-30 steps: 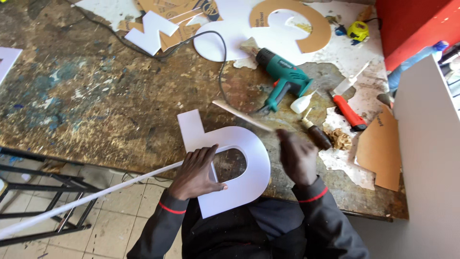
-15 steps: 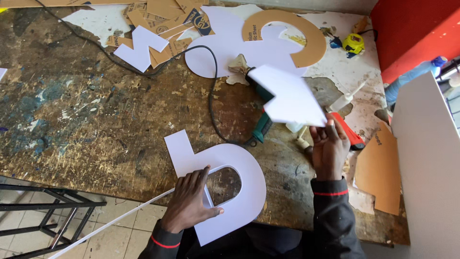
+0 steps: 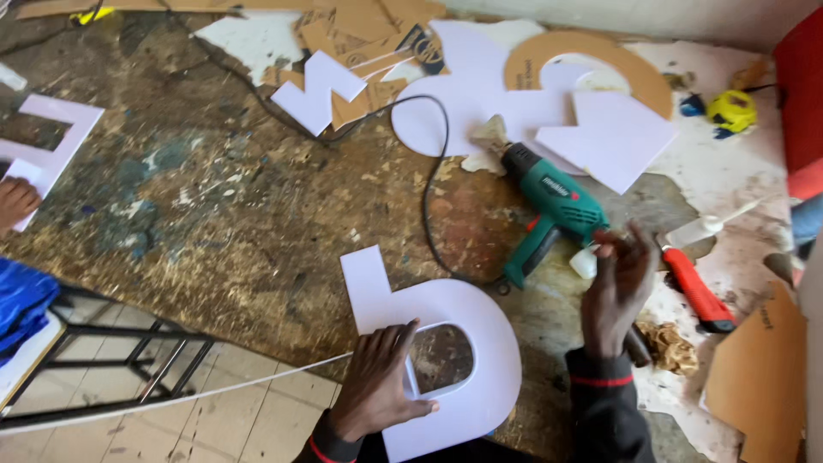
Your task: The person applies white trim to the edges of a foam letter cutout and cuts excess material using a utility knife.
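Note:
A white cut-out board shaped like a letter with a round hole (image 3: 467, 330) lies at the near edge of the worn workbench (image 3: 214, 214). My left hand (image 3: 377, 381) presses flat on it, fingers at the rim of the hole. My right hand (image 3: 617, 287) hovers to the right, its fingertips next to a small white cap-like piece (image 3: 585, 262) beside a green corded power tool (image 3: 553, 201). Whether the fingers grip that piece is unclear. A red utility knife (image 3: 696, 290) lies just right of this hand. A white angular offcut (image 3: 613, 137) rests farther back.
White and brown cut-outs, a brown cardboard ring (image 3: 600, 56) and a yellow tape measure (image 3: 733, 110) litter the back. A black cord (image 3: 429, 171) loops across the middle. Another person's hand (image 3: 13, 206) touches a white frame piece (image 3: 51, 129) at the left. Cardboard (image 3: 759, 377) lies right.
My right hand no longer holds the white offcut it lifted; the offcut now lies at the back, and the hand has dropped beside the green tool. My left hand stays on the letter.

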